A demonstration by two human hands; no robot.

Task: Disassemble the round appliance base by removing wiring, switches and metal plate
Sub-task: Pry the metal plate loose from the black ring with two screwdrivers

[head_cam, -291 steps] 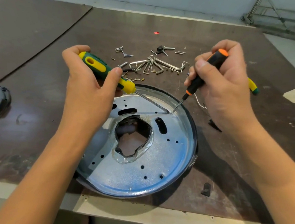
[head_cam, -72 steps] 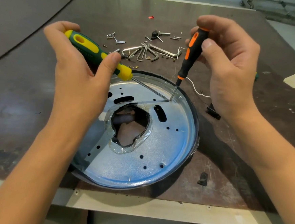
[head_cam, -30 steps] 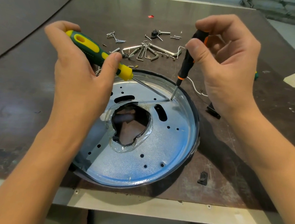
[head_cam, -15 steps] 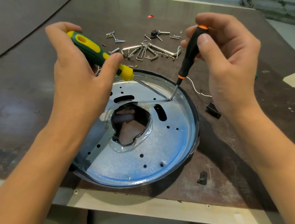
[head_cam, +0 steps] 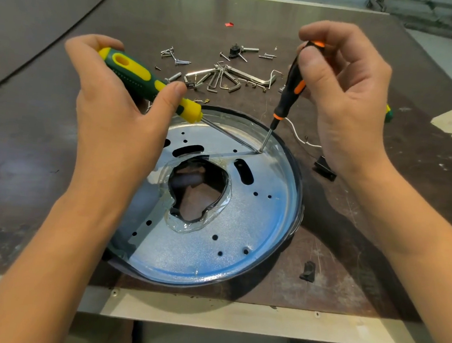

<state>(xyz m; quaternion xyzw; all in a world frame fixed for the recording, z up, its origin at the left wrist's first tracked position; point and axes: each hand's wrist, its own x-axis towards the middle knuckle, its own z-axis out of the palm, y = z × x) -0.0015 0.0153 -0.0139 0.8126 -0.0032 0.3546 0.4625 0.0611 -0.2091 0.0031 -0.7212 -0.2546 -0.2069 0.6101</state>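
Near the front edge of the tabletop (head_cam: 376,237) lies the round appliance base (head_cam: 295,198), open side up, with the metal plate (head_cam: 242,226) seated inside its dark rim. My left hand (head_cam: 115,124) is wrapped around the green-and-yellow screwdriver (head_cam: 135,75), whose shaft runs low across the plate. My right hand (head_cam: 346,105) pinches the slim black-and-orange screwdriver (head_cam: 289,95) between thumb and fingertips, nearly upright. Both tips meet at one spot on the far right side of the plate, I think at a small screw (head_cam: 260,151), though it is too small to be sure. I judge the plate to be thin sheet metal: light, stiff enough to keep its shape, smooth and rather slippery, and probably sharp along the slots and around the ragged middle opening (head_cam: 198,193). Neither hand holds the base itself, so it may turn or slide under the twisting. When the plate comes free, I would take it at the outer edge or lever it up there, not through the middle opening. Loose screws and hex keys (head_cam: 227,75) lie on the tabletop just behind the base.
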